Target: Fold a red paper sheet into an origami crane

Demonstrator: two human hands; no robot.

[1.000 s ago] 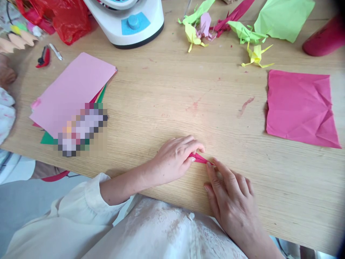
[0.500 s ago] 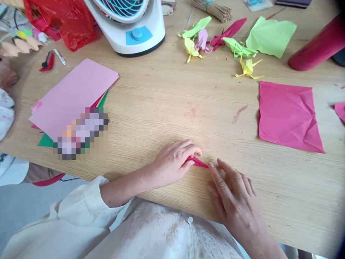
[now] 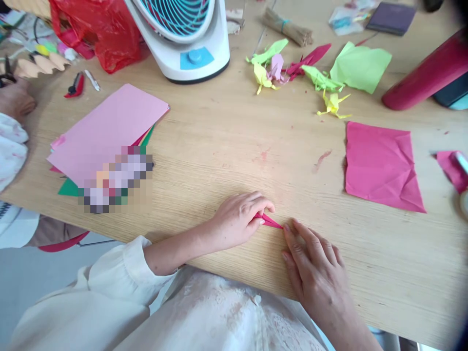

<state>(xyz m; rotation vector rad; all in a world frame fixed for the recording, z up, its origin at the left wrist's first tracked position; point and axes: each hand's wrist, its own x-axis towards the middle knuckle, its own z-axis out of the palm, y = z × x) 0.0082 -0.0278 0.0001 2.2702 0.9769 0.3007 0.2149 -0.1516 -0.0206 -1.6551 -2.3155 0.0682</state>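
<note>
My left hand (image 3: pixel 239 219) rests near the table's front edge, its thumb and fingers closed on a narrow folded piece of pink paper (image 3: pixel 271 222). The paper's pointed end sticks out to the right. My right hand (image 3: pixel 316 265) lies just right of it, fingers extended, with the index fingertip at the paper's tip. A creased pink square sheet (image 3: pixel 382 165) lies flat to the right. Several folded paper figures, among them a yellow one (image 3: pixel 333 104) and a dark pink one (image 3: pixel 309 61), stand farther back.
Stacked coloured paper (image 3: pixel 109 126) lies left, partly under a blurred object. A white fan (image 3: pixel 197 58), a red bag (image 3: pixel 106 34) and a red cylinder (image 3: pixel 424 73) stand behind. Another person's hand (image 3: pixel 16 100) holds something dark at the far left.
The view has shifted slightly, showing more at the back and right. My right index finger has settled at the paper's tip; my left hand keeps its grip. The other person's hand shows more.
</note>
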